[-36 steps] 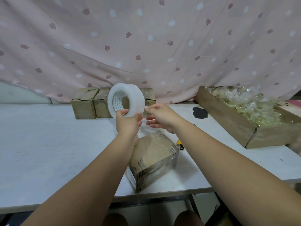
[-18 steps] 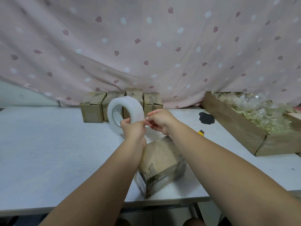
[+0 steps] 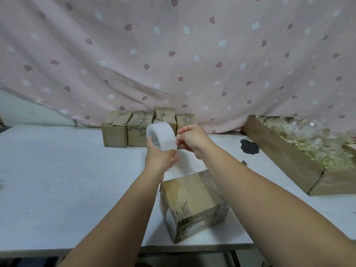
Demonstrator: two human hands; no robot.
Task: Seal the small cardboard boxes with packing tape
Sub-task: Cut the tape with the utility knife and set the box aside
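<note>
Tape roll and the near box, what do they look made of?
Tape roll: seems to be plastic film, cloudy white and faintly glossy, wound thick round a printed core, probably card. Box: brown cardboard, matte, with scuffed, torn-looking edges. The shiny bands across it look like clear tape.

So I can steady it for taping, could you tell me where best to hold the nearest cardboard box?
Probably from above, palm down, fingers and thumb over its two long side faces: the nearest box lies flat on the table, skewed, with both sides clear of other things.
</note>
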